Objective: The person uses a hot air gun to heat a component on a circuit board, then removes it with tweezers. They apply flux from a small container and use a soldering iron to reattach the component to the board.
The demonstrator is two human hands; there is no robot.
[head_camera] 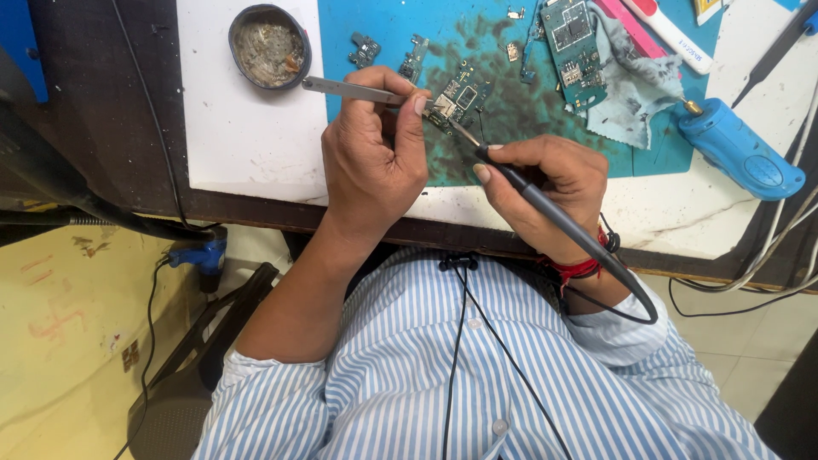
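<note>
Left hand (375, 162) pinching metal tweezers (354, 90), tips on small circuit board (460, 98) at blue mat's (375, 21) near edge. Right hand (545, 192) gripping dark soldering iron (554, 213) pen-style, tip touching same board. Solder-wool tin (269, 45) far left.

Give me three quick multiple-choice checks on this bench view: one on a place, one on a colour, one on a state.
1. Where is the round dark tin of solder residue?
A. left of the teal work mat
B. on the floor
C. right of the blue hot-glue-style tool

2. What colour is the thread band on the right wrist?
A. green
B. red
C. white

3. What is the left hand doing?
A. resting open
B. gripping metal tweezers
C. holding a cloth

Answers: 1 A, the tin sits on the white board beside the mat; 2 B, it shows red; 3 B, fingers pinch the tweezers at the small green circuit board while the right hand holds the dark soldering iron.
</note>
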